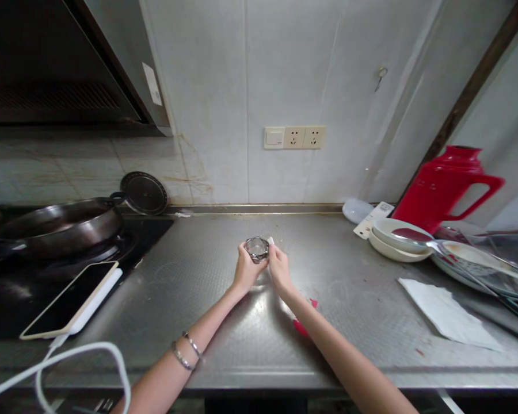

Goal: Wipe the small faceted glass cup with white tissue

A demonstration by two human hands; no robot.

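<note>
Both my hands reach out over the steel counter (224, 322) and meet around a small clear glass (257, 248). My left hand (244, 270) wraps its fingers round the glass's left side. On the other side my right hand (278, 267) grips it, with a small white thing showing at the fingertips. The glass sits low, at or just above the counter surface; I cannot tell whether it touches. My left wrist wears two silver bangles (186, 351). A red-pink object (303, 325) lies on the counter, partly hidden under my right forearm.
A dark pan (60, 225) and a round lid (143, 193) stand on the stove at left. A phone (71, 299) with a white cable (82, 351) lies near the front left. At right are stacked white bowls (397, 238), a red jug (446, 187), a glass lid (487, 267) and a white napkin (446, 313).
</note>
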